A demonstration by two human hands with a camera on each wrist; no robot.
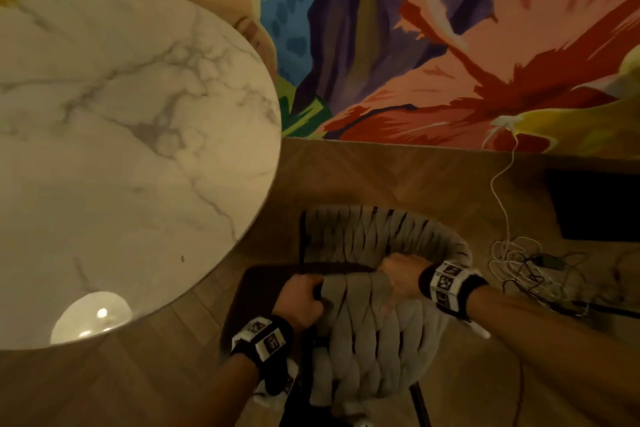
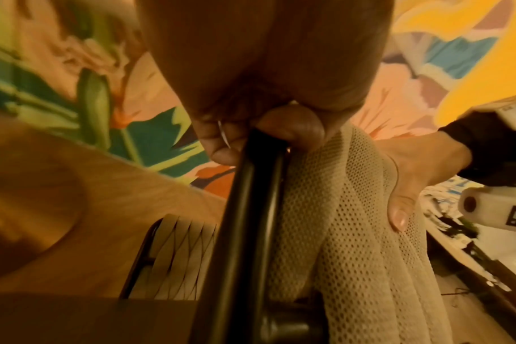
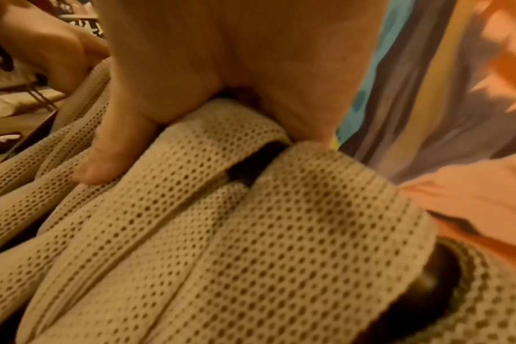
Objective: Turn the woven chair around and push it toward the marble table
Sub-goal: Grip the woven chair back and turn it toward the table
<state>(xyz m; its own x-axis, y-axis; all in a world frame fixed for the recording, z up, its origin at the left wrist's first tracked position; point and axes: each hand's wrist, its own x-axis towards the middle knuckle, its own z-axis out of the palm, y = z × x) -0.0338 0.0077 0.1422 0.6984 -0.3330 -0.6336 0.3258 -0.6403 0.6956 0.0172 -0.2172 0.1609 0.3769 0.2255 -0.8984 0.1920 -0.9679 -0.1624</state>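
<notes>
The woven chair (image 1: 374,322) has a grey braided mesh back on a dark frame and stands just right of the round marble table (image 1: 114,149). My left hand (image 1: 301,302) grips the dark frame tube (image 2: 251,209) at the left end of the backrest top, fingers curled round it. My right hand (image 1: 398,274) grips the top of the backrest further right, thumb pressed on the mesh weave (image 3: 251,232), fingers hidden over the far side. In the left wrist view the right hand (image 2: 413,181) shows on the mesh beside the tube.
A painted mural wall (image 1: 450,45) stands close behind the chair. A tangle of white and dark cables (image 1: 519,263) lies on the wooden floor (image 1: 381,170) to the right, beside a dark panel (image 1: 595,204). A dark seat or mat (image 1: 256,291) shows under the chair.
</notes>
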